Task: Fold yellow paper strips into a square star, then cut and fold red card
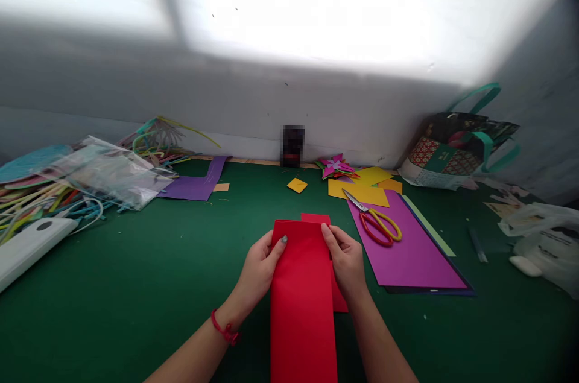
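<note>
A long strip of red paper [302,304] hangs between my two hands, its top edge level with my fingers. My left hand [263,259] pinches its upper left side, thumb on the front face. My right hand [346,253] grips the upper right corner, also with the thumb in front. Behind it, partly hidden, lies another piece of red paper [340,295] on the green table. To the right of my right hand, scissors [380,227] with red and yellow handles rest on purple sheets [407,262].
Yellow paper pieces [362,192] and a folded paper star [335,167] lie at the back. A small yellow folded square [297,185] sits ahead. Pipe cleaners and a clear plastic bag [113,172] are at left, near a white power strip [34,247]. A patterned bag [447,154] stands back right.
</note>
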`<state>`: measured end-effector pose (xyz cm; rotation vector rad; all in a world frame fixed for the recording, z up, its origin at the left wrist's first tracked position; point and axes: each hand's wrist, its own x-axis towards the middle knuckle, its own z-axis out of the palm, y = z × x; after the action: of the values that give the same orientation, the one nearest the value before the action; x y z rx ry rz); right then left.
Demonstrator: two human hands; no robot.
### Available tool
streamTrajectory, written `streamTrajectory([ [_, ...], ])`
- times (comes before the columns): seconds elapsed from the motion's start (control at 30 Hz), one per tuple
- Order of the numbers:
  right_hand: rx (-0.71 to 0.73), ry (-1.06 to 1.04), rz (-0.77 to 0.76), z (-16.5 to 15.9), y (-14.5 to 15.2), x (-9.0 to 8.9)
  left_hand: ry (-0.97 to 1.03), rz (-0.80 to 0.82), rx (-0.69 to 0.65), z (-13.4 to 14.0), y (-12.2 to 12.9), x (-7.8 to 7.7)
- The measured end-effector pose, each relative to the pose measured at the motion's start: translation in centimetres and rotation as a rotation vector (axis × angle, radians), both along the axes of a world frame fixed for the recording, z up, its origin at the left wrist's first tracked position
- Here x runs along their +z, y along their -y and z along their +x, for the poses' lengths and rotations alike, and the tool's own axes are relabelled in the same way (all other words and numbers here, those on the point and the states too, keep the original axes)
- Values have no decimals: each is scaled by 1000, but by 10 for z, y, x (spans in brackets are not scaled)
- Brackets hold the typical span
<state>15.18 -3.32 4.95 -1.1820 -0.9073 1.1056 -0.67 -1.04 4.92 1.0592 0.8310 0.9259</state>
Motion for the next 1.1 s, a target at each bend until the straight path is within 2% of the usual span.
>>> streamTrajectory([
  [0.2,-4,1,22,-1,0,-1,37,4,-13,0,0,-2],
  [0.33,-9,53,23,1,2,6,26,12,-42,-4,-1,1],
  [0.43,49,91,-11,4,2,12,-12,23,-72,-11,-6,3],
  [0.53,118,118,-11,7,1,12,-76,51,-92,-19,-12,6],
  [0.67,115,146,-6,9,-1,5,-204,155,-125,-23,-19,5],
  [0.8,133,168,12,10,-2,1,-400,322,-22,-22,-21,-1],
  [0.87,124,168,12,10,-2,0,-434,342,9,-21,-21,-3],
  [0.93,99,162,6,8,-2,1,-373,273,-38,-22,-21,-3],
  [1.03,57,159,16,6,-2,2,-235,101,-213,-24,-21,0],
  [1.1,62,155,14,5,-2,2,-203,46,-322,-26,-19,2],
])
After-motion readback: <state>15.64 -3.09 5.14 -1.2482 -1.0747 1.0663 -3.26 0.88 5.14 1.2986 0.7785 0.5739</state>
